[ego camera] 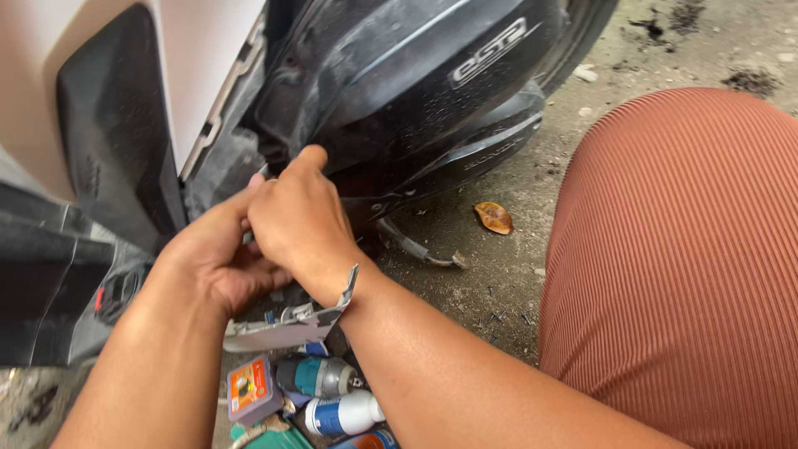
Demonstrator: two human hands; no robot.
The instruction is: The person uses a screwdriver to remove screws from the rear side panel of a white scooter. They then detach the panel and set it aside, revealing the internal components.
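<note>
Both my hands meet low on the side of a scooter, at the gap between its white side panel (195,58) and the black plastic engine cover (416,75). My right hand (301,220) is closed, its thumb and forefinger pinching something small up by the black cover; what it pinches is hidden. My left hand (218,258) lies just under and behind it, fingers curled beneath the right hand. What the left hand holds is covered by the right.
A grey broken plastic piece (287,328) lies under my right wrist. Below it sit an orange box (249,389) and spray cans and bottles (328,395). My knee in ribbed rust-coloured cloth (673,274) fills the right. A dry leaf (494,218) lies on the concrete ground.
</note>
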